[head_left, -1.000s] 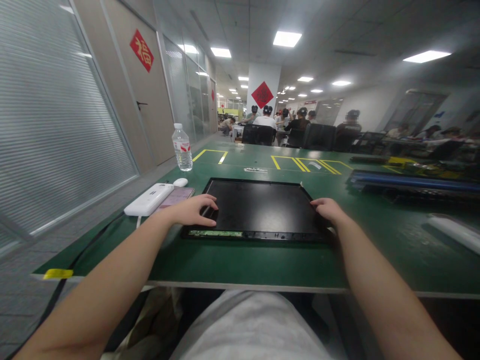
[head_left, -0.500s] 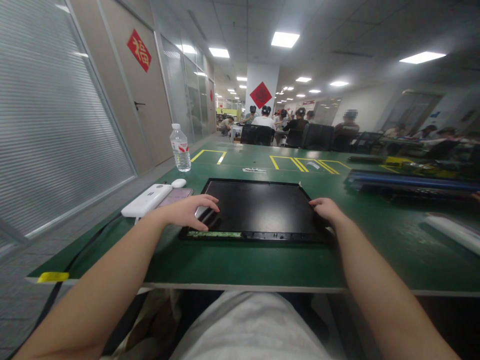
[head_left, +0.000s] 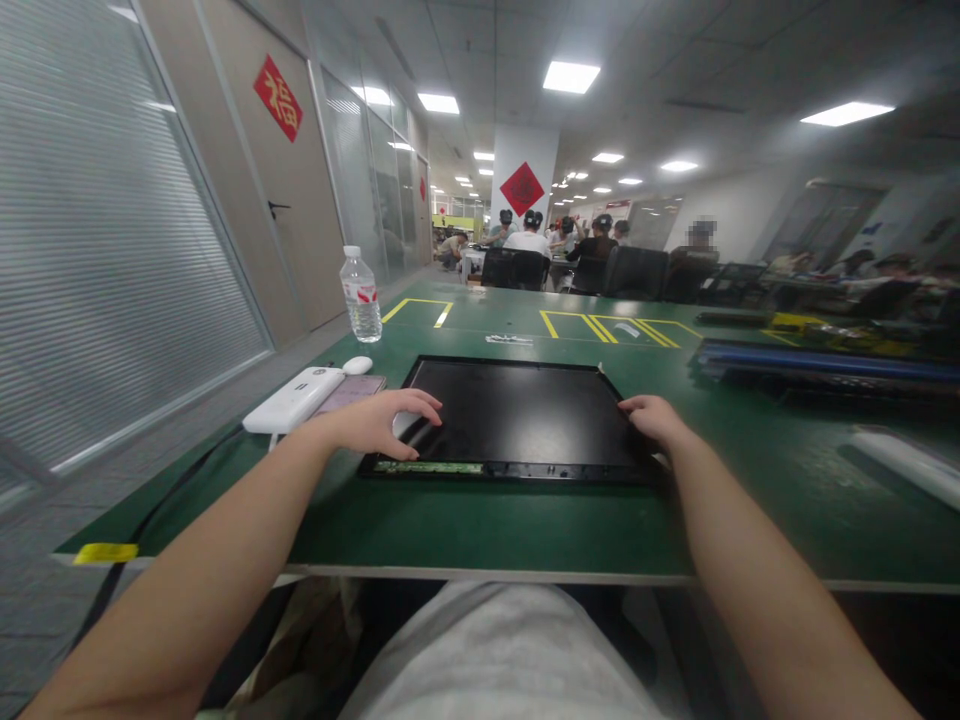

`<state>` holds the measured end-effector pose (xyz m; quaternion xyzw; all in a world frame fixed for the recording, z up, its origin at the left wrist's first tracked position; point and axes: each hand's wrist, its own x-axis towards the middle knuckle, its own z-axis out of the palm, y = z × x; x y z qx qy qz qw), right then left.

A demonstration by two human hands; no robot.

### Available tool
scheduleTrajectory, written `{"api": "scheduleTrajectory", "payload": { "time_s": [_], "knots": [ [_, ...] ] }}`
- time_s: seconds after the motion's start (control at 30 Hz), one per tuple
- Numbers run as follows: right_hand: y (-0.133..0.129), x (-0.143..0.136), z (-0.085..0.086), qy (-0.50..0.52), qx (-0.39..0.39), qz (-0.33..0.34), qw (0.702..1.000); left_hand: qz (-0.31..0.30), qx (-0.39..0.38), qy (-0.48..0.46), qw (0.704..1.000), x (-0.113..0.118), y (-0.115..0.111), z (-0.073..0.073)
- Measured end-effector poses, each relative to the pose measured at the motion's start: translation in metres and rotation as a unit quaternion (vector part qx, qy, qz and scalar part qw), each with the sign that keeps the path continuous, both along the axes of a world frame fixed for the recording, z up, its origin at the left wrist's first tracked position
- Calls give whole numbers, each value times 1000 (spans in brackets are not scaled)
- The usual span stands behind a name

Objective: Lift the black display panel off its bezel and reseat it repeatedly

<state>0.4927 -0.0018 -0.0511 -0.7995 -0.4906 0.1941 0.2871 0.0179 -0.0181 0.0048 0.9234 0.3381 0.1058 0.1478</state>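
- Green worktable (head_left: pixel 480 530), long lit office: the black panel (head_left: pixel 525 410) lies flat near the table's front edge as I watch from afar through the head view.
- Right hand (head_left: pixel 654 415) pinches the panel's right edge between thumb and fingers.
- Left hand (head_left: pixel 379 420) spreads at the panel's left side, thumb and fingers well parted and closed on nothing; whether the fingertips touch, I cannot tell.
- Changed within the last second: the left thumb sits lower, nearer the green circuit strip (head_left: pixel 431 468), its gap from the fingers wider. Right hand and panel keep their places.
- To my eye, that leaves the panel steadied mainly from the right, the left hand loose.
- Beside the left forearm lie a white oblong device (head_left: pixel 292 402), a pinkish flat object (head_left: pixel 351 392) and a white oval object (head_left: pixel 357 366); a clear bottle (head_left: pixel 363 305) stands upright behind.
- Far right, a blue bar (head_left: pixel 825 362), blurred; past yellow tape marks (head_left: pixel 598 329), people (head_left: pixel 529 241) sit at work.
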Motion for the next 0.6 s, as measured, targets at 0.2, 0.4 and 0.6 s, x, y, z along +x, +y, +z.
{"api": "scheduleTrajectory", "payload": {
  "time_s": [0.2,0.4,0.6],
  "knots": [
    [0,0,0,-2,1,3,1000,2,-22,-11,1000,0,1,0],
    [1,1,-2,-4,6,5,1000,6,-35,-12,999,-1,2,0],
    [1,1,-2,-1,8,0,1000,49,-21,9,999,-1,3,-3]
  ]
}}
